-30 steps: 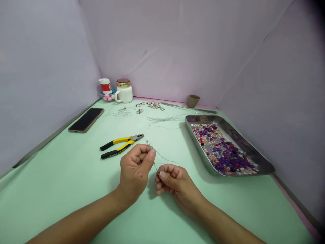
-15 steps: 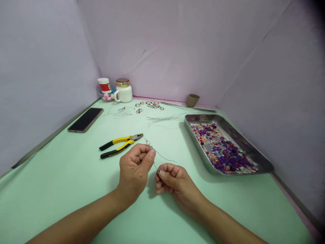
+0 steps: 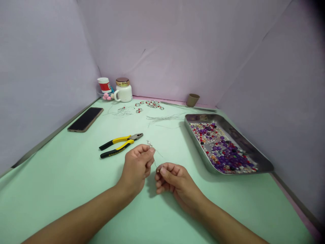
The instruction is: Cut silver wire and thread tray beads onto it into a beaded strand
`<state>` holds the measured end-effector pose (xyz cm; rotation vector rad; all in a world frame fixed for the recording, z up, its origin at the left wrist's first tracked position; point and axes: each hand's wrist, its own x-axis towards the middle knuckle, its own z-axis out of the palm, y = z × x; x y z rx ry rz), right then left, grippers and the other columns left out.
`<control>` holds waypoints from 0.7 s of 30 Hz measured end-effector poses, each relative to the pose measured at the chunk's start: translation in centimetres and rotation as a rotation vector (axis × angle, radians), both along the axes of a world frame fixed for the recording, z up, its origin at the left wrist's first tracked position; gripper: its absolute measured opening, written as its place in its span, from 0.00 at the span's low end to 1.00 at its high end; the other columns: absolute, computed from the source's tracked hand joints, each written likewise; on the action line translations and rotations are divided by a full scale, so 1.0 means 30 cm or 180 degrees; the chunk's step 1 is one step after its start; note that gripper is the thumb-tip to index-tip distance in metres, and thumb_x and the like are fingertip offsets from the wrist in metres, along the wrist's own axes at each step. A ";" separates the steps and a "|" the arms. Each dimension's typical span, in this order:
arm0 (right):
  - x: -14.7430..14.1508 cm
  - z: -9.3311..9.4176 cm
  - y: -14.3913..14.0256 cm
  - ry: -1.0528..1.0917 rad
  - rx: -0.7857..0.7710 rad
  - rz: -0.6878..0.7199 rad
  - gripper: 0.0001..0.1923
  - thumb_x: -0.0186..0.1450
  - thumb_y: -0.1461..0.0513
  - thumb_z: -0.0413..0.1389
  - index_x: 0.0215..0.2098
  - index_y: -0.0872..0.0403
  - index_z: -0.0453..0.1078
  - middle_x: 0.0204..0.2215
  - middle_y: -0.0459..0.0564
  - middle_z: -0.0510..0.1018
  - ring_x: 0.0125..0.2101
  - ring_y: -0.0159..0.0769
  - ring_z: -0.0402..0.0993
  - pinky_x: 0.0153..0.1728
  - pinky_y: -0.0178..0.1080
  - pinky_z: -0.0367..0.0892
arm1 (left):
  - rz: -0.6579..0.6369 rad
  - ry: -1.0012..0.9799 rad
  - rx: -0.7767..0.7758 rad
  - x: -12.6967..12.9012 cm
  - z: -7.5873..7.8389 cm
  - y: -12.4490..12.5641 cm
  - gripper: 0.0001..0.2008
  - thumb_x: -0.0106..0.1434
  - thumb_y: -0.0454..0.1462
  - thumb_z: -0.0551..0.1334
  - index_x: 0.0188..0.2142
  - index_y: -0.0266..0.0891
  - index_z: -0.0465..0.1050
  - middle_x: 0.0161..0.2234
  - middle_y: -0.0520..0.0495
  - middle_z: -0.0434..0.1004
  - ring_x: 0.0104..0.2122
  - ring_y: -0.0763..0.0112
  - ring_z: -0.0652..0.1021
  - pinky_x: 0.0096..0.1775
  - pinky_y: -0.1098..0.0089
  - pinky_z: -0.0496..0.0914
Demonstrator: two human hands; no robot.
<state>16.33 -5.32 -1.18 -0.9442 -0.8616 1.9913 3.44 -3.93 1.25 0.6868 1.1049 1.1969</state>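
The left hand (image 3: 137, 166) is closed in a pinch, thumb against forefinger, holding a small beaded piece (image 3: 149, 144) whose whitish beads stick out beyond the fingertips, above the middle of the worktop (image 3: 142, 217). A thin wire (image 3: 155, 163) runs down from this pinch to the right hand (image 3: 177, 179), and a loose wire end (image 3: 159, 153) slants off to the right. The right hand, just below and to the right of the left one, pinches thumb to forefinger at a tiny brownish-gold bead (image 3: 158, 170), its other fingers loosely curled; whether the wire passes through the bead is too small to tell.

Near the left hand, pliers (image 3: 122, 144) with black and yellow handles lie with the handles spread. Farther left, a phone (image 3: 85, 119) lies dark side up. To the right, a metal tray (image 3: 200, 157) holds many loose beads (image 3: 228, 156), mostly purple, with white and red ones among them.

Toward the back lie strands of cut wire (image 3: 164, 118) and a cluster of red-and-clear beaded rings (image 3: 153, 104). By the back wall (image 3: 167, 51) stand a white lidded mug (image 3: 124, 92), a red-labelled white tub (image 3: 104, 86) and a brown cup (image 3: 193, 100).
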 end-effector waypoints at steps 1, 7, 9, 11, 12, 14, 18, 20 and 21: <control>0.002 0.002 -0.001 -0.0110 0.0031 -0.0019 0.16 0.53 0.53 0.58 0.28 0.59 0.68 0.23 0.48 0.72 0.20 0.27 0.67 0.22 0.34 0.67 | -0.0105 -0.0262 -0.0336 -0.006 -0.006 0.013 0.10 0.53 0.36 0.60 0.21 0.38 0.58 0.12 0.60 0.56 0.11 0.86 0.50 0.12 0.80 0.45; 0.056 0.039 -0.043 -0.1780 0.2472 -0.1251 0.13 0.59 0.61 0.52 0.18 0.56 0.64 0.12 0.43 0.63 0.15 0.26 0.59 0.17 0.32 0.55 | -0.0482 -0.0768 -0.1281 -0.040 -0.029 0.049 0.09 0.50 0.32 0.58 0.19 0.37 0.56 0.12 0.61 0.52 0.10 0.87 0.48 0.10 0.81 0.43; 0.082 0.060 -0.054 -0.1993 0.3553 -0.1637 0.06 0.56 0.67 0.52 0.22 0.54 0.65 0.15 0.44 0.65 0.18 0.27 0.60 0.19 0.33 0.55 | -0.0499 -0.0759 -0.1374 -0.038 -0.031 0.040 0.09 0.49 0.32 0.59 0.19 0.37 0.57 0.12 0.61 0.53 0.10 0.88 0.48 0.10 0.81 0.43; 0.098 0.077 -0.052 -0.2265 0.4200 -0.1486 0.08 0.53 0.69 0.55 0.31 0.53 0.67 0.21 0.46 0.70 0.23 0.31 0.65 0.24 0.34 0.59 | -0.0471 -0.0656 -0.1382 -0.030 -0.030 0.028 0.09 0.49 0.32 0.59 0.20 0.37 0.58 0.12 0.61 0.55 0.10 0.88 0.47 0.10 0.81 0.42; 0.101 0.080 -0.046 -0.2475 0.4411 -0.1197 0.11 0.52 0.69 0.56 0.35 0.53 0.67 0.25 0.48 0.72 0.26 0.33 0.66 0.26 0.35 0.60 | -0.0458 -0.0561 -0.1347 -0.025 -0.030 0.022 0.08 0.49 0.32 0.60 0.20 0.37 0.59 0.12 0.60 0.56 0.10 0.88 0.48 0.10 0.81 0.42; 0.099 0.077 -0.032 -0.2946 0.4734 -0.0490 0.13 0.52 0.66 0.57 0.37 0.53 0.68 0.30 0.50 0.74 0.29 0.35 0.67 0.28 0.36 0.61 | -0.0437 -0.0342 -0.1233 -0.014 -0.029 0.014 0.08 0.49 0.33 0.59 0.20 0.36 0.60 0.12 0.59 0.58 0.10 0.87 0.49 0.10 0.81 0.42; 0.082 0.049 -0.010 -0.3551 0.5122 -0.0078 0.07 0.55 0.64 0.55 0.33 0.54 0.69 0.28 0.48 0.75 0.26 0.33 0.66 0.24 0.35 0.58 | -0.0477 -0.0148 -0.1109 -0.002 -0.028 0.006 0.09 0.50 0.33 0.59 0.19 0.37 0.59 0.13 0.57 0.60 0.10 0.87 0.49 0.11 0.80 0.42; 0.079 0.042 -0.007 -0.3583 0.5213 -0.0218 0.04 0.56 0.65 0.55 0.31 0.55 0.69 0.25 0.47 0.75 0.24 0.32 0.66 0.24 0.34 0.58 | -0.0540 -0.0155 -0.1133 -0.002 -0.026 0.006 0.08 0.50 0.34 0.59 0.19 0.36 0.60 0.13 0.58 0.60 0.10 0.87 0.49 0.11 0.80 0.42; 0.080 0.041 -0.008 -0.3553 0.5258 -0.0295 0.03 0.56 0.65 0.54 0.30 0.55 0.69 0.24 0.47 0.74 0.23 0.31 0.65 0.24 0.34 0.58 | -0.0570 -0.0171 -0.1155 -0.004 -0.024 0.007 0.07 0.50 0.34 0.59 0.20 0.36 0.61 0.12 0.58 0.59 0.10 0.87 0.49 0.11 0.80 0.42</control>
